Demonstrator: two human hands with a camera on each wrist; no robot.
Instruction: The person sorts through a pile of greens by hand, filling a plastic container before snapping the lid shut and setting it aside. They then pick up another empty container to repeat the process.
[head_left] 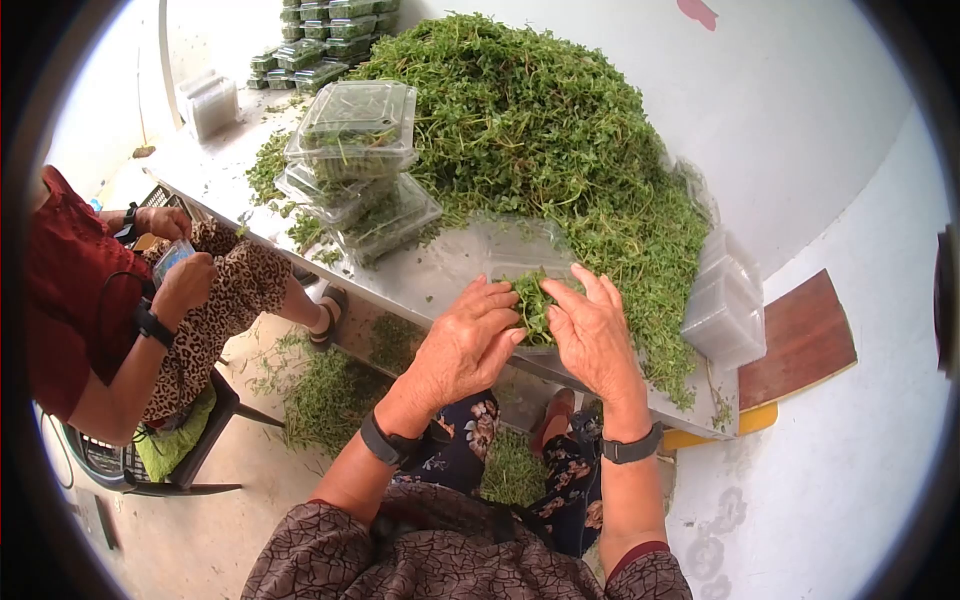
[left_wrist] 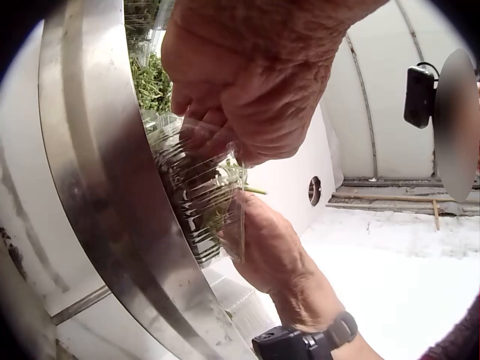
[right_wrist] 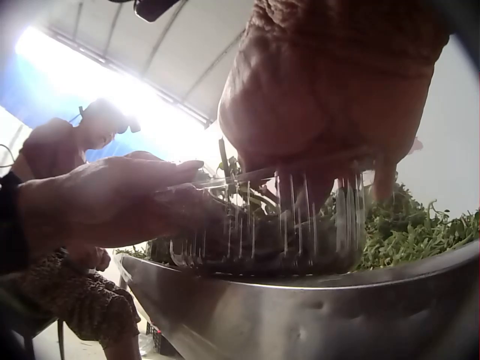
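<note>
Filling, by the look: left hand (head_left: 466, 335) and right hand (head_left: 597, 342), fingers unclenched, are pressing greens (head_left: 537, 308) into the box (right_wrist: 319, 244), which is sitting on the counter (head_left: 430, 268) nearside of the pile (head_left: 520, 120), next move probably calling for tucking stray stems flat.

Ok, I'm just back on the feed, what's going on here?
A person's left hand and right hand touch greens in an open clear box on the table. A big heap lies beyond, with filled boxes stacked to its left. Another person sits further left.
</note>
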